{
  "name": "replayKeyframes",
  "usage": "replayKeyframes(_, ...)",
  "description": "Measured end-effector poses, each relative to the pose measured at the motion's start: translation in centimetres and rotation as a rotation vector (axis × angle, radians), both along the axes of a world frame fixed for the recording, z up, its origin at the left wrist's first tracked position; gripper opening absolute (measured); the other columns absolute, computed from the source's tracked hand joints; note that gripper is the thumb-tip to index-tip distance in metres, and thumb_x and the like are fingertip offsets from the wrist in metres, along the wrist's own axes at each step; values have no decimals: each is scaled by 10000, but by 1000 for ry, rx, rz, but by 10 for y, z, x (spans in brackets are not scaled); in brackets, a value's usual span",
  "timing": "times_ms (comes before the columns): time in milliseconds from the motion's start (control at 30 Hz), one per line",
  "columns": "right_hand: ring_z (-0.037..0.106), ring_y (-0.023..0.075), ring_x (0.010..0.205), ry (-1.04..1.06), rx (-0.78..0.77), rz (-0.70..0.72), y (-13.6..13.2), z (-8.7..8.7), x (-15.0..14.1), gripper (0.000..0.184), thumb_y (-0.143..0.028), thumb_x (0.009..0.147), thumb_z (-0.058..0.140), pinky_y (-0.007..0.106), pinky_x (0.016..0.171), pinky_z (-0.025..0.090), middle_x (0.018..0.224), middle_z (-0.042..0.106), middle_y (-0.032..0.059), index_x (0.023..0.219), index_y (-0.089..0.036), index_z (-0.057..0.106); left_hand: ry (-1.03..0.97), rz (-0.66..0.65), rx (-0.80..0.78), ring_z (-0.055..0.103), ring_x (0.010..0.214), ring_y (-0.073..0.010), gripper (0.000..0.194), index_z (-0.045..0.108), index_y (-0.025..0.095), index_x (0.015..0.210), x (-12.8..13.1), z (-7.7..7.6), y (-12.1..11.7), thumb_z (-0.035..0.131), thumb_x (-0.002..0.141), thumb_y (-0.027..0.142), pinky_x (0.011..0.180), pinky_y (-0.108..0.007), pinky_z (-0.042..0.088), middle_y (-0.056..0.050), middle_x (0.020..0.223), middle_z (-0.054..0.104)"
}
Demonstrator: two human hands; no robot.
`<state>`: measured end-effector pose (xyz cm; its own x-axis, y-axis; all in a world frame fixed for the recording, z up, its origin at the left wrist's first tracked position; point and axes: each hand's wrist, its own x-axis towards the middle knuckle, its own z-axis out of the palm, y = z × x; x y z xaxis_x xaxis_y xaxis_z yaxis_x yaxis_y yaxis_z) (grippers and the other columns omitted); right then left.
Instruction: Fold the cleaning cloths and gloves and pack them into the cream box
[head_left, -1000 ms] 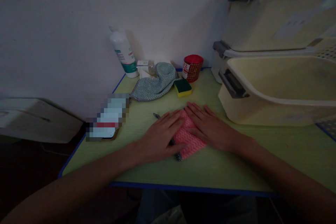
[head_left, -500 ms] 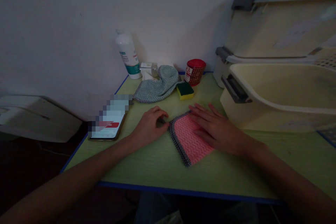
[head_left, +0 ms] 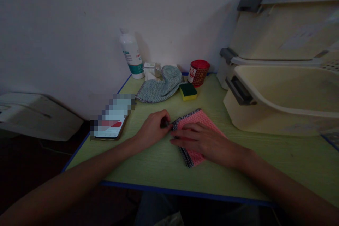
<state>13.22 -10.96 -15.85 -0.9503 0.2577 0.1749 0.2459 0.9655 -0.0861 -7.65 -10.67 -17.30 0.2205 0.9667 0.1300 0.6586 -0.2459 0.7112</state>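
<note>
A pink cleaning cloth (head_left: pixel 212 124) with a black-and-white checked border lies folded on the green table (head_left: pixel 148 169). At its left corner, my left hand (head_left: pixel 156 125) pinches the checked edge between thumb and index finger. My right hand (head_left: pixel 209 143) rests flat across the cloth, palm down, fingers stretched toward the left border and covering much of the pink surface. Behind the hands lies a crumpled blue-grey cloth (head_left: pixel 159 88), and beside it a yellow sponge (head_left: pixel 188 92) with a dark green scouring side.
A phone (head_left: pixel 112 120) with a lit screen lies at the left. At the back stand a white bottle (head_left: pixel 131 54), a small clear bottle (head_left: pixel 153 69) on its side and a red roll (head_left: pixel 198 73). An open cream bin (head_left: pixel 243 116) and stacked lidded boxes (head_left: pixel 275 31) occupy the right.
My right hand has slid left and toward me over the pink cloth, uncovering its far edge. My left hand stays at the cloth's left corner. The view has shifted slightly.
</note>
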Motion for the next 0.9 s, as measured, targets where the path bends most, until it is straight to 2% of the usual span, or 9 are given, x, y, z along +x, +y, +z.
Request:
replayKeyframes(133,429,191,1128,-28,-50,12,0,2,-2,372,-140,935,393,350,898,402,1305,537,40,1293,-184,482,-169,22,-15,435,499,-78,209,485,175,758,3,0,-2,567,633,29,478,-191,321,91,555,463)
replayKeyframes(233,440,193,1099,-37,-53,9,0,3,-3,356,-137,933,396,356,894,394,1264,556,51,1269,-185,501,-217,24,5,435,500,-70,198,510,167,762,3,0,-2,561,632,27,475,-178,325,91,554,462)
replayKeyframes(433,472,194,974,18,7,-26,1,0,0,311,-149,914,438,327,787,415,1066,590,86,1199,-179,557,-200,11,24,456,513,-72,163,556,151,718,2,1,-2,521,644,10,489,-181,338,70,557,493)
replayKeyframes(600,495,168,842,150,43,-59,2,-6,4,231,-141,908,417,285,701,419,901,579,72,946,-160,644,-198,-2,82,485,543,-76,127,572,151,747,2,1,-4,566,675,47,507,-184,372,47,618,542)
replayKeyframes(733,494,163,806,223,80,-66,2,-8,5,242,-107,891,405,284,686,426,864,572,88,885,-139,645,-213,-25,107,503,559,-78,165,547,159,776,2,-1,-6,618,663,63,519,-185,401,42,658,557)
replayKeyframes(900,507,161,796,241,86,-46,1,-7,4,241,-116,905,402,265,673,432,835,570,93,877,-116,642,-114,11,202,478,532,-80,182,481,166,646,6,1,-7,607,637,35,492,-186,370,54,589,500)
